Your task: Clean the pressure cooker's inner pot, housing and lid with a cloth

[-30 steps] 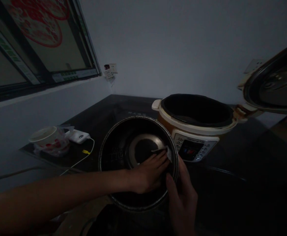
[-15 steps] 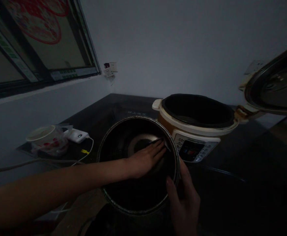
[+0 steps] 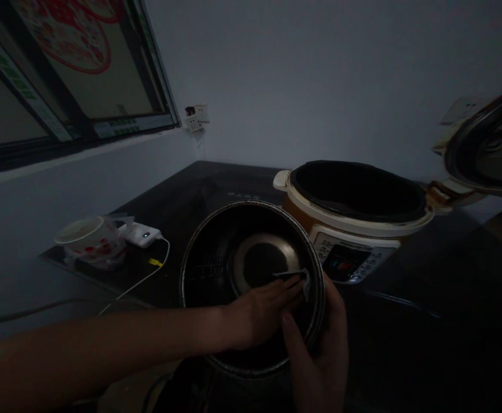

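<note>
A dark rice-cooker inner pot (image 3: 210,252) with a worn pale rim is tilted so that its inside faces me. Around its lower right rim, my right hand (image 3: 320,350) grips it, thumb inside and fingers behind the wall. My left hand (image 3: 263,312) reaches into the pot, its fingers stretched together and pressing a thin cloth (image 3: 306,284) against the lower right inner wall. Only the cloth's pale edge shows past the fingertips; the rest lies under them. Behind the pot stands the cooker body (image 3: 349,226), its lid (image 3: 491,143) raised on the right.
On the dark countertop (image 3: 182,195), a bagged tub (image 3: 94,241) stands at the left beside a white adapter (image 3: 141,234) with a cable. A window (image 3: 74,74) is at the upper left. Wall sockets (image 3: 197,116) sit near the corner. The room is dim.
My left hand has slid lower along the inside of the pot with the cloth. My right thumb lies further over the rim. The view has shifted slightly.
</note>
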A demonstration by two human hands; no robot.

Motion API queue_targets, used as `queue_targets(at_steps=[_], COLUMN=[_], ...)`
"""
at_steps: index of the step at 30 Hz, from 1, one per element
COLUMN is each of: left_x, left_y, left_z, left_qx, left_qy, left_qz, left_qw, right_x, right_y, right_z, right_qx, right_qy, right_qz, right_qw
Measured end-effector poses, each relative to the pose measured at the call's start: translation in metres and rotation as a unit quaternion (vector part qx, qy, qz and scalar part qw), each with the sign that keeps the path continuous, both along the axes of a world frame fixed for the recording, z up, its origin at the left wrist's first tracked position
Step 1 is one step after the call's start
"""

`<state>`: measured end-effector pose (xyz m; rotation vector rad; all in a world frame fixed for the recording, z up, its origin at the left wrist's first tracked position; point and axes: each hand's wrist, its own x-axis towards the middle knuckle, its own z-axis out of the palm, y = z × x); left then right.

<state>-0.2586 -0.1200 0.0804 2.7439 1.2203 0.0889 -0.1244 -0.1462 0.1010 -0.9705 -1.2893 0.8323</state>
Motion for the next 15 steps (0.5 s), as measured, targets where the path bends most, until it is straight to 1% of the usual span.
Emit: queue_targets(at_steps=[3, 5, 7, 9, 12, 15], left_x=[-0.004, -0.007, -0.011, -0.018, -0.036, -0.057], left_y=[0.003, 0.007, 0.014, 0.021, 0.029, 0.026], left_z=[0.004, 0.010, 0.017, 0.024, 0.031, 0.033], left_qx=[0.008, 0.019, 0.044, 0.076, 0.118, 0.128], left_qy=[-0.015, -0.012, 0.003, 0.032, 0.082, 0.129], left_qz=[-0.018, -0.031, -0.022, 0.019, 0.118, 0.190], left_qw=[1.000, 0.999, 0.999, 0.996, 0.983, 0.965], right_x=[0.002, 0.006, 0.008, 0.010, 0.010, 0.009], right_y=[-0.001, -0.001, -0.002, -0.003, -0.004, -0.004], right_z=[-0.001, -0.002, -0.002, -0.001, 0.001, 0.000], right_qx=[-0.007, -0.009, -0.016, -0.029, -0.057, -0.085], right_qy=[-0.019, -0.019, -0.002, 0.017, 0.036, 0.051], right_qz=[0.004, 0.010, 0.011, 0.017, 0.025, 0.022], right_qw=[1.000, 1.000, 1.000, 0.999, 0.997, 0.995])
